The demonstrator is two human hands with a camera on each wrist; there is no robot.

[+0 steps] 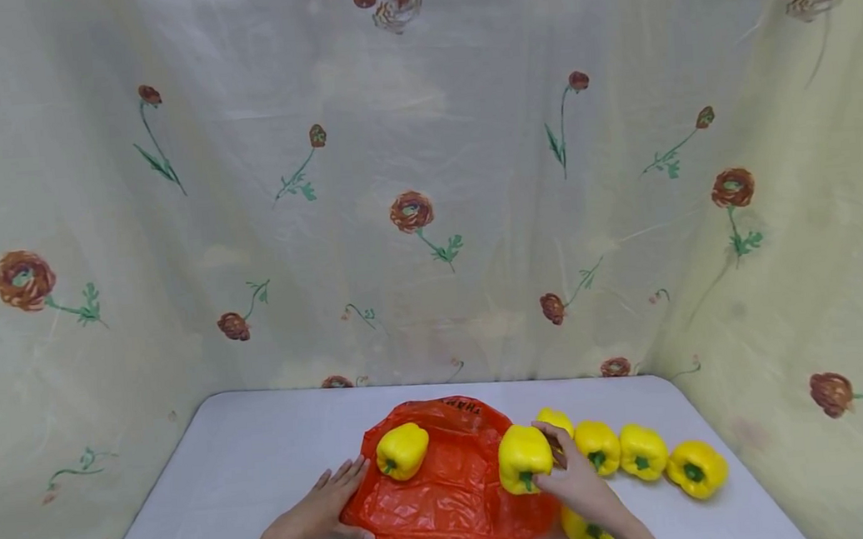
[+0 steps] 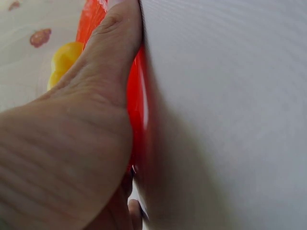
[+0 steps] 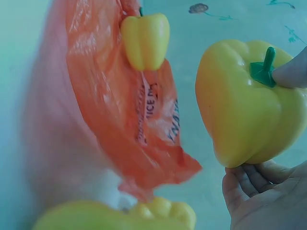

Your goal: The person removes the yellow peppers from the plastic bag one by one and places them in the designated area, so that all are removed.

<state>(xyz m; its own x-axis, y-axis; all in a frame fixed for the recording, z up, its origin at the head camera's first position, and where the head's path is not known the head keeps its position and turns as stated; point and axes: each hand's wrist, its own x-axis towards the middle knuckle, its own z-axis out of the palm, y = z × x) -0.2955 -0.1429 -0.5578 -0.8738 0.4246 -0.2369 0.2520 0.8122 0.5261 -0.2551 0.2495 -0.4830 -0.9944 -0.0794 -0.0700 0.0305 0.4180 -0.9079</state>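
Observation:
A red plastic bag [image 1: 448, 502] with dark print lies spread on the table, one yellow bell pepper [image 1: 402, 452] resting on its left part. My left hand [image 1: 315, 513] presses flat at the bag's left edge, thumb and fingers extended. My right hand [image 1: 575, 478] holds another yellow bell pepper [image 1: 523, 457] above the bag's right side. In the right wrist view this held pepper [image 3: 244, 110] sits between the thumb, beside its green stem, and the fingers at its base. The left wrist view shows the thumb side of the left hand [image 2: 96, 96] against the bag.
Several more yellow bell peppers [image 1: 642, 453] stand in a row right of the bag, and one [image 1: 587, 531] lies near the bag's lower right edge. A flower-patterned curtain [image 1: 433, 286] hangs behind and beside the white table [image 1: 264, 448].

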